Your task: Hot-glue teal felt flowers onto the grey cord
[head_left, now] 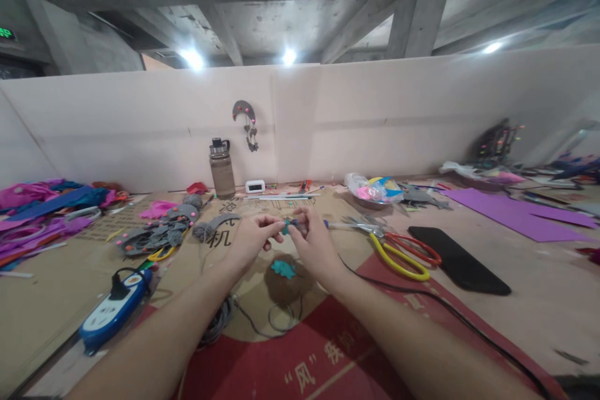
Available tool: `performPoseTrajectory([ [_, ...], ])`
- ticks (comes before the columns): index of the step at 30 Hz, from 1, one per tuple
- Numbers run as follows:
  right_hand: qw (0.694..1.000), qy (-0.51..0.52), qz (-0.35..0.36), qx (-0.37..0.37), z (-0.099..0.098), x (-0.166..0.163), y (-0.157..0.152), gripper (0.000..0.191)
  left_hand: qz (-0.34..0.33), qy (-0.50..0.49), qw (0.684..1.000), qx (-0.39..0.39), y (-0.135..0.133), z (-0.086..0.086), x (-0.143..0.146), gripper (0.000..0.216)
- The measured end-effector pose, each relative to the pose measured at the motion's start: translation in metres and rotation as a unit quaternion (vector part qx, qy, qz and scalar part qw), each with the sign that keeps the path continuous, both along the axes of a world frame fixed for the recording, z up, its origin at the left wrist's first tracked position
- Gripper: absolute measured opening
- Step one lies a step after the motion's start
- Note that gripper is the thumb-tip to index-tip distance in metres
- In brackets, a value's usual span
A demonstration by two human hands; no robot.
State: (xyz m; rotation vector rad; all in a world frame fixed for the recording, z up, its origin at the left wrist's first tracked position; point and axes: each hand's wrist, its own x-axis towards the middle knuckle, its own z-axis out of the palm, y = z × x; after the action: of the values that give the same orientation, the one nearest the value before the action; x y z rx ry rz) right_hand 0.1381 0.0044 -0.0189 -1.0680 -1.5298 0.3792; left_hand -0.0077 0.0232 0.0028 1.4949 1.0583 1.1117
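My left hand pinches a small teal piece, which looks like felt, between thumb and fingertips. Close beside it, the thumb and fingers of my right hand are curled in on the piece's other side. A dark blue object shows behind my right fingers; most of it is hidden, so its kind is unclear. Below the hands, a jagged teal piece lies over a brown rounded patch. To the right lie scissors with red handles and a yellow-handled pair.
A black phone lies right, near a black cable. At left are a power strip, grey felt pieces and colourful fabric. A bottle, a small clock and a bowl stand behind.
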Motion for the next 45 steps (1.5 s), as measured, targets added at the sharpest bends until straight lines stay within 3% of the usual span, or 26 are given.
performPoseTrajectory([
  [6,0.995,-0.088,-0.006,0.056,0.006,0.004,-0.005,0.014,-0.025,-0.014,0.999,-0.031,0.0,0.0,0.0,0.031],
  [25,0.982,-0.185,-0.028,0.033,0.002,0.006,0.003,0.008,-0.051,0.069,0.996,0.022,0.0,0.002,0.0,0.022],
  [28,0.984,-0.173,-0.027,0.025,0.005,0.005,0.001,0.007,-0.047,0.08,0.995,0.026,0.001,0.002,-0.001,0.023],
  [33,0.994,-0.098,0.039,0.015,0.01,0.006,-0.002,0.016,-0.004,0.068,0.997,0.036,0.011,-0.005,-0.007,0.025],
  [39,0.998,-0.019,0.047,-0.021,0.002,0.004,0.007,0.021,0.026,0.044,0.997,0.05,0.015,-0.009,-0.01,0.026],
  [45,0.996,-0.033,0.068,-0.051,-0.005,0.001,0.009,0.018,0.03,0.015,0.998,0.061,0.014,-0.007,-0.009,0.027],
])
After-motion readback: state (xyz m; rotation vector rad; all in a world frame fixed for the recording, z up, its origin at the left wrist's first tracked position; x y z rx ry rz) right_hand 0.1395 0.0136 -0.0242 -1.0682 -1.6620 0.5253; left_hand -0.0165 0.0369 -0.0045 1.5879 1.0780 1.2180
